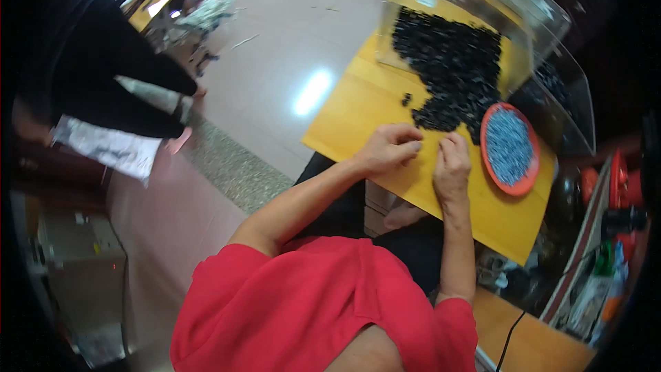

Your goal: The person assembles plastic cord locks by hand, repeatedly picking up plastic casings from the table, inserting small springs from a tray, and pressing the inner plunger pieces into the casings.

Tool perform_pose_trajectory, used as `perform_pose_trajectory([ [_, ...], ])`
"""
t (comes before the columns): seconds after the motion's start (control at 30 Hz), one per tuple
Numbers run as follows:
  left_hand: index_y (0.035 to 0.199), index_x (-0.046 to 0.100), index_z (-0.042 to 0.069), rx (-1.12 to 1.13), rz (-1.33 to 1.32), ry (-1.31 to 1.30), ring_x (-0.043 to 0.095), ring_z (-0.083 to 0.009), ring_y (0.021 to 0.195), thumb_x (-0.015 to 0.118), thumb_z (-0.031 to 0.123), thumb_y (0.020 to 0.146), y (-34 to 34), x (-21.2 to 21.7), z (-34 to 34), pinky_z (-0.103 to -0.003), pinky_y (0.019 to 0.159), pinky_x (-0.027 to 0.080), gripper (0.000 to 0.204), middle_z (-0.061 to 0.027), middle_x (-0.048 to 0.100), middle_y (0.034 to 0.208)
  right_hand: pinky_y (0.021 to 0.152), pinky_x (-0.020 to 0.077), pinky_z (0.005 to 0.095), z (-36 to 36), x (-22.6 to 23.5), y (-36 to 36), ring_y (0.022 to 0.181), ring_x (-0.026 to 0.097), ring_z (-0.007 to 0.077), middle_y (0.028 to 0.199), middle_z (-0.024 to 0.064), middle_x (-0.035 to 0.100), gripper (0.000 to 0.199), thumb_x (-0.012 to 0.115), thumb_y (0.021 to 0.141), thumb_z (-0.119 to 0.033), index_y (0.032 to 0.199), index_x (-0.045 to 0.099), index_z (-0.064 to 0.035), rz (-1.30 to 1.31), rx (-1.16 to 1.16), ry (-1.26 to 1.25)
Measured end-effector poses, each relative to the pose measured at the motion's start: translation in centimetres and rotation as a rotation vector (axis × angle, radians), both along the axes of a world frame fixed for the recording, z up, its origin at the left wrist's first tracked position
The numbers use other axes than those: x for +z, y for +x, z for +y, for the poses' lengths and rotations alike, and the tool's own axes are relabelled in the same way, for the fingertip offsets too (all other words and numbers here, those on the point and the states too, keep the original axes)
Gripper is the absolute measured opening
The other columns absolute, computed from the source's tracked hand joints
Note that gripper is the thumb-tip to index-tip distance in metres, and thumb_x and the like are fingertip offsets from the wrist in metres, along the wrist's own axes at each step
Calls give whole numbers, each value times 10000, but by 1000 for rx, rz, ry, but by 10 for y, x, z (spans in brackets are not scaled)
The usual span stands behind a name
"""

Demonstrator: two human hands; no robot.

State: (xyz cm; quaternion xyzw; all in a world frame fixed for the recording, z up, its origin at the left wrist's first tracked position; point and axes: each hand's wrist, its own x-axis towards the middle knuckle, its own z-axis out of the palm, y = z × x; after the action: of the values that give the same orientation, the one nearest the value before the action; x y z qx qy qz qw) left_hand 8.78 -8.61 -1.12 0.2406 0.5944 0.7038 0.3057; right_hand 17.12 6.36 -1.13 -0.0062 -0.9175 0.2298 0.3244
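While my left hand [391,150] is over the yellow surface [496,224], fingers loosely curled and thumb drawn in toward them, my right hand [452,165], just beside it, has its fingertips bunched together (whether either pinches some tiny piece, I cannot tell). Near my right hand, on its right, sits an orange bowl [520,188] full of small blue-grey pieces [509,146]. Just beyond both hands spreads a heap of small black parts [447,55], with a clear box [551,10] farther past them.
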Motion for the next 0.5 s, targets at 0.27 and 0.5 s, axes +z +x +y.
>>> perform_pose_trajectory([
  [0.27,966,545,-41,89,-214,167,517,-83,608,562,65,800,3,6,2,-206,541,425,197,-33,549,694,689,446,352,4,5,9,805,523,332,892,171,506,182,507,694,78,865,541,22,87,-94,-129],
  [0.5,957,578,-9,334,700,-169,526,-118,650,573,5,758,-39,12,7,-244,609,444,199,-48,553,743,656,449,289,8,0,11,775,541,241,899,122,523,188,559,716,70,896,571,17,155,-192,-398],
])
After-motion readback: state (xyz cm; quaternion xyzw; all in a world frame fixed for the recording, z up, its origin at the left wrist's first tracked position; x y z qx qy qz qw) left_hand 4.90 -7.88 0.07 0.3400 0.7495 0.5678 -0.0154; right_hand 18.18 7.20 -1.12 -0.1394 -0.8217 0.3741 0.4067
